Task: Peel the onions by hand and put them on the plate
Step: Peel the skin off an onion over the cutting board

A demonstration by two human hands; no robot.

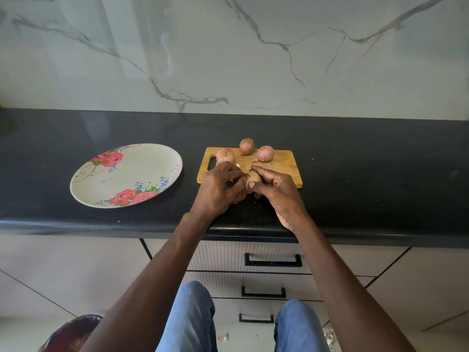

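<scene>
Head view: both hands' grips, left hand [219,188] and right hand [278,193], clamp one onion [253,180] between them.

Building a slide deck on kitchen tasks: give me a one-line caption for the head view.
Both hands grip one onion over the cutting board, three onions waiting behind, floral plate bare.

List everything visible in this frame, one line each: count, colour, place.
onions on board: three, pinkish-brown, far edge of the cutting board
held onion: one, pinkish, between both hands
cutting board: one, wooden, on the counter, right of the plate
plate: one, white with red roses, left on the counter
counter: one, black
drawers: three black handles, below the counter
left hand: grips the held onion
right hand: grips the held onion
</scene>
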